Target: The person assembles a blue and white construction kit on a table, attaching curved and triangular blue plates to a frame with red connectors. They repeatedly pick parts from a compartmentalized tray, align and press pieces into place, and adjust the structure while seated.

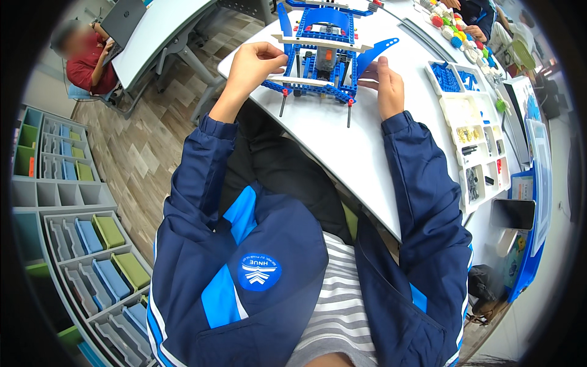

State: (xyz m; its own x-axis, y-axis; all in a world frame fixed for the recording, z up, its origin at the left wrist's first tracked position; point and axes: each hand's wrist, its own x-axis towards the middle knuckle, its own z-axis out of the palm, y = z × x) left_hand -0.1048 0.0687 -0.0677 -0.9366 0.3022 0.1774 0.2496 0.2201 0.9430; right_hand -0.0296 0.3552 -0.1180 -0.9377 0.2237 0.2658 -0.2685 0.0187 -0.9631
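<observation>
A blue and white building-brick model (324, 55) stands on the white table in front of me, with an orange-and-grey block in its middle and thin black rods with red ends at its near side. At the model's left edge, my left hand (260, 66) is closed in a pinch; whatever lies between its fingertips is too small to make out. My right hand (388, 88) is beside the right edge, thumb raised and fingers apart, close to a curved blue panel (372, 56). Some of its fingertips are partly hidden by the model.
A white sorting tray (457, 113) of loose parts lies to the right, with a dark phone (513, 214) nearer me. Colourful pieces (455, 30) and another person's hands are at the far right. Shelves of bins (101, 263) stand left; a person uses a laptop (124, 21) far left.
</observation>
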